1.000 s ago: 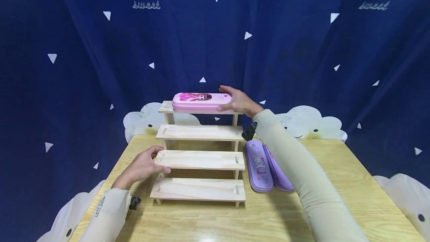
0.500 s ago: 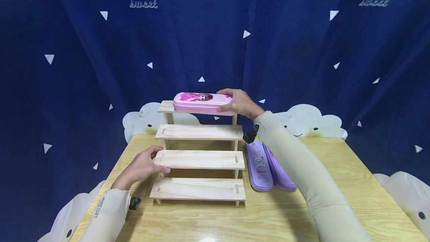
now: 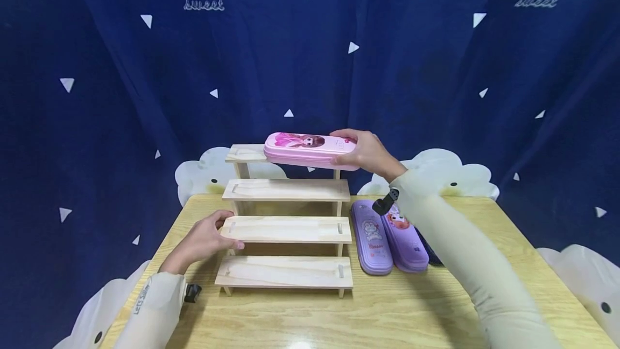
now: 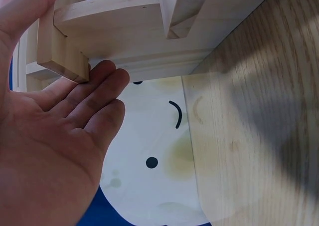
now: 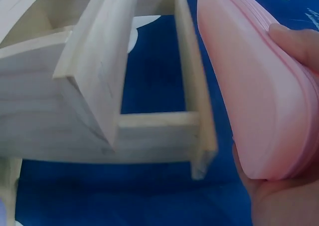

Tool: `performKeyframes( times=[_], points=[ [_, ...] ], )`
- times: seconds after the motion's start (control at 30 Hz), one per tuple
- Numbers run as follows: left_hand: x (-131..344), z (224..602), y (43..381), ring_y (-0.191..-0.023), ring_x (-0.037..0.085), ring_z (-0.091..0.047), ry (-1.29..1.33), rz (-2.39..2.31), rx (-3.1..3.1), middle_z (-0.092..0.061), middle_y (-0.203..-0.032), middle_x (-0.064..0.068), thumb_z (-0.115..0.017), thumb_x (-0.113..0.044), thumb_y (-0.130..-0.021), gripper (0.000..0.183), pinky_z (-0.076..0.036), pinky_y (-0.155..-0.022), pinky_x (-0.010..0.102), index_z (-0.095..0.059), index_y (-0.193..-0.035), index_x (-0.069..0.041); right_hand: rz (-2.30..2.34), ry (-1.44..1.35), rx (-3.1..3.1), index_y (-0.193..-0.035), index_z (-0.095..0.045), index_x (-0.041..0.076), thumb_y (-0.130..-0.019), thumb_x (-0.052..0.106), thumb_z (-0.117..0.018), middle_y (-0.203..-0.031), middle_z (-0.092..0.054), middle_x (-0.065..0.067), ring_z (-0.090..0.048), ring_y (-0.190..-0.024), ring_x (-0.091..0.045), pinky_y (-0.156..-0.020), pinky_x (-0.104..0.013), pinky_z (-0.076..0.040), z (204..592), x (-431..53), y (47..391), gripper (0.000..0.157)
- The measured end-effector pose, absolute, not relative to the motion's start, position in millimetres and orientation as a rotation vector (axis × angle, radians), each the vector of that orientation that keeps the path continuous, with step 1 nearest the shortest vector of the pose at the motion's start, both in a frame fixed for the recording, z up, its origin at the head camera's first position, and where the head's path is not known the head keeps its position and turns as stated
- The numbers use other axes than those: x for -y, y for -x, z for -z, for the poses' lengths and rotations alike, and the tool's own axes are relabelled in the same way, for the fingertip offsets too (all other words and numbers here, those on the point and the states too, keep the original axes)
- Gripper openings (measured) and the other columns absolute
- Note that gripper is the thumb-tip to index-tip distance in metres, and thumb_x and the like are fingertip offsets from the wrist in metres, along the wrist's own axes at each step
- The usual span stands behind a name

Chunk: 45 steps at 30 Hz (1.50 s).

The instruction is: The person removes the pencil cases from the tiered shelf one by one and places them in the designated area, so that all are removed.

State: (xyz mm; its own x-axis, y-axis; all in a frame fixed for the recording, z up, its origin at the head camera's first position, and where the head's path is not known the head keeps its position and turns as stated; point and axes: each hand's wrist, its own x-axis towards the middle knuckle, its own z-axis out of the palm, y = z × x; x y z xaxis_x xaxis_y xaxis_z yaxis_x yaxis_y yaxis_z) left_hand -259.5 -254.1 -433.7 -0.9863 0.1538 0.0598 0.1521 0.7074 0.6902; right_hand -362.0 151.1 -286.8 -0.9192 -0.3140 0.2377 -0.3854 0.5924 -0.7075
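My right hand (image 3: 369, 154) grips the right end of a pink pencil case (image 3: 305, 149) with a doll picture on its lid, thumb on the near side and fingers behind. In the right wrist view, a gap shows between the case (image 5: 249, 91) and the wooden rack (image 5: 94, 71), so it is held above the top tier. The stepped wooden display rack (image 3: 286, 190) stands on the table, its lower tiers bare. My left hand (image 3: 203, 238) holds the left end of the second tier from the bottom; in the left wrist view its fingers (image 4: 102, 94) are beside and under the board.
Right of the rack lie a lilac pencil case (image 3: 372, 238) and a purple one (image 3: 406, 241). A dark item (image 3: 431, 249) shows partly behind the right sleeve. A blue curtain (image 3: 310, 58) with white triangles hangs behind the wooden table (image 3: 271, 319).
The pink pencil case has come off the top tier and moved right with my right hand. More of the purple case and the dark item now show. My left hand stays on the rack.
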Motion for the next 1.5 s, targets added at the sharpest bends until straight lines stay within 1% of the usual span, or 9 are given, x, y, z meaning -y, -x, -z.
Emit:
performKeyframes(
  times=[0.3, 0.63, 0.7, 0.87, 0.93, 1.17, 1.37, 1.43, 1.5],
  points=[
    [252, 433, 263, -0.128, 0.035, -0.060, -0.256, -1.188, -2.885, -0.065, -0.135, 0.020, -0.093, -0.044, -0.067, 0.089, -0.048, -0.104, 0.049, -0.054, -0.137, -0.007, -1.229, -0.485, 2.709, -0.140, -0.060, 0.024, -0.076, 0.040, -0.086, -0.141, -0.059, -0.010, -0.049, -0.122, -0.030, -0.099, -0.045, -0.042, 270, -197, 341, 0.071],
    [252, 430, 263, -0.132, 0.036, -0.058, -0.248, -1.181, -2.871, -0.062, -0.139, 0.020, -0.092, -0.047, -0.066, 0.093, -0.046, -0.107, 0.051, -0.052, -0.140, -0.008, -1.266, -0.395, 2.613, -0.141, -0.059, 0.020, -0.082, 0.032, -0.084, -0.139, -0.060, -0.012, -0.048, -0.117, -0.023, -0.090, -0.034, -0.040, 283, -265, 308, 0.066],
    [253, 429, 264, -0.132, 0.035, -0.057, -0.249, -1.183, -2.866, -0.062, -0.139, 0.020, -0.092, -0.047, -0.066, 0.094, -0.046, -0.107, 0.051, -0.052, -0.141, -0.008, -1.260, -0.364, 2.585, -0.140, -0.060, 0.020, -0.082, 0.031, -0.084, -0.136, -0.061, -0.007, -0.049, -0.114, -0.019, -0.089, -0.031, -0.040, 286, -278, 300, 0.064],
    [255, 430, 264, -0.128, 0.032, -0.060, -0.238, -1.197, -2.862, -0.064, -0.137, 0.019, -0.093, -0.044, -0.066, 0.091, -0.047, -0.105, 0.047, -0.052, -0.140, -0.009, -1.268, -0.307, 2.445, -0.136, -0.063, 0.015, -0.082, 0.023, -0.084, -0.120, -0.063, 0.015, -0.052, -0.105, -0.009, -0.084, -0.019, -0.039, 294, -304, 289, 0.058],
    [255, 431, 264, -0.127, 0.032, -0.061, -0.232, -1.205, -2.861, -0.064, -0.136, 0.019, -0.093, -0.043, -0.066, 0.090, -0.047, -0.105, 0.046, -0.053, -0.139, -0.009, -1.257, -0.267, 2.404, -0.136, -0.063, 0.014, -0.083, 0.024, -0.083, -0.115, -0.061, 0.020, -0.052, -0.103, -0.008, -0.082, -0.016, -0.039, 298, -316, 286, 0.057],
    [254, 431, 262, -0.129, 0.034, -0.059, -0.247, -1.199, -2.865, -0.063, -0.137, 0.021, -0.093, -0.045, -0.066, 0.092, -0.047, -0.105, 0.049, -0.052, -0.139, -0.007, -1.047, 0.042, 2.356, -0.136, -0.062, 0.018, -0.084, 0.041, -0.082, -0.118, -0.060, 0.014, -0.047, -0.100, 0.001, -0.083, -0.021, -0.033, 318, -354, 274, 0.060],
    [254, 432, 262, -0.129, 0.033, -0.060, -0.243, -1.199, -2.868, -0.064, -0.136, 0.020, -0.093, -0.045, -0.066, 0.091, -0.047, -0.104, 0.047, -0.053, -0.139, -0.008, -0.966, 0.196, 2.307, -0.133, -0.064, 0.016, -0.084, 0.041, -0.081, -0.110, -0.057, 0.029, -0.044, -0.094, 0.010, -0.081, -0.015, -0.031, 351, -391, 264, 0.058],
    [254, 433, 261, -0.126, 0.032, -0.061, -0.246, -1.209, -2.860, -0.065, -0.135, 0.020, -0.093, -0.043, -0.066, 0.089, -0.048, -0.103, 0.046, -0.053, -0.138, -0.008, -0.951, 0.253, 2.312, -0.133, -0.064, 0.015, -0.084, 0.042, -0.081, -0.113, -0.062, 0.021, -0.043, -0.091, 0.011, -0.080, -0.015, -0.031, 362, -402, 262, 0.059],
    [254, 434, 261, -0.123, 0.030, -0.062, -0.247, -1.221, -2.855, -0.066, -0.134, 0.019, -0.093, -0.041, -0.067, 0.087, -0.048, -0.101, 0.043, -0.054, -0.137, -0.007, -0.933, 0.314, 2.330, -0.134, -0.063, 0.014, -0.084, 0.044, -0.080, -0.122, -0.067, 0.007, -0.042, -0.090, 0.011, -0.079, -0.016, -0.031, 373, -412, 259, 0.060]
  ],
)
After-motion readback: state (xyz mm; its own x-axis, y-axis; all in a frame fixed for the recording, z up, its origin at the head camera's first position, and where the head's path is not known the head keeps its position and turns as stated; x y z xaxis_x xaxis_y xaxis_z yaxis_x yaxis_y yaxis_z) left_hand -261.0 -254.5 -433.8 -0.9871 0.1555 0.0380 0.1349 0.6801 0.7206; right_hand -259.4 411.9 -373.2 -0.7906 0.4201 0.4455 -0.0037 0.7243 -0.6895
